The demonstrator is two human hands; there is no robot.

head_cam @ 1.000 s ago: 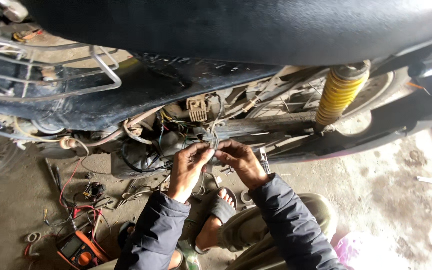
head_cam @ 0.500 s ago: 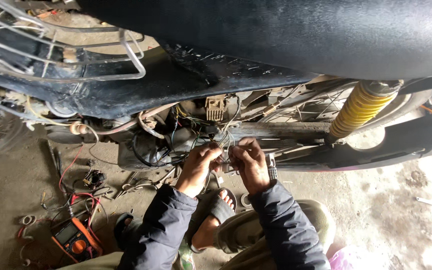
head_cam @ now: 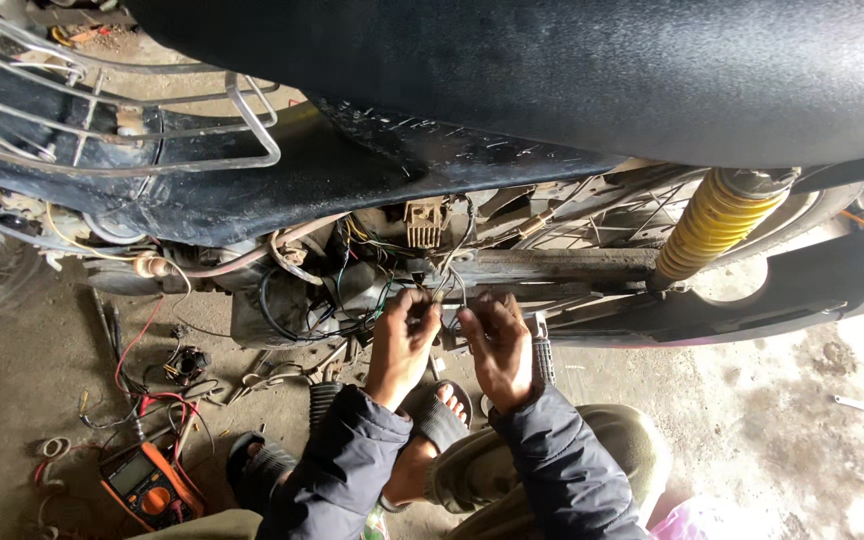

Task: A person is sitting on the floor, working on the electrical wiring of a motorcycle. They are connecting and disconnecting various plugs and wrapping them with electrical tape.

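Note:
My left hand [head_cam: 402, 343] and my right hand [head_cam: 497, 345] are side by side under a black motorbike seat [head_cam: 592, 70], both pinching thin wires [head_cam: 449, 290] that hang from the bike's exposed wiring bundle [head_cam: 352, 290]. The fingers of each hand are closed on wire ends, a few centimetres apart. A tan finned electrical block [head_cam: 424, 222] sits just above the hands on the frame. Dark jacket sleeves cover both forearms.
A yellow coil shock absorber [head_cam: 717, 225] stands to the right. A metal rack [head_cam: 122, 110] is at upper left. An orange multimeter [head_cam: 149, 485] with red and black leads lies on the concrete floor at lower left, among loose tools. My sandalled foot [head_cam: 432, 420] rests below the hands.
The view has shifted, so the bike sits lower and further right in the frame. My hands have stayed on the wires and drawn slightly closer together.

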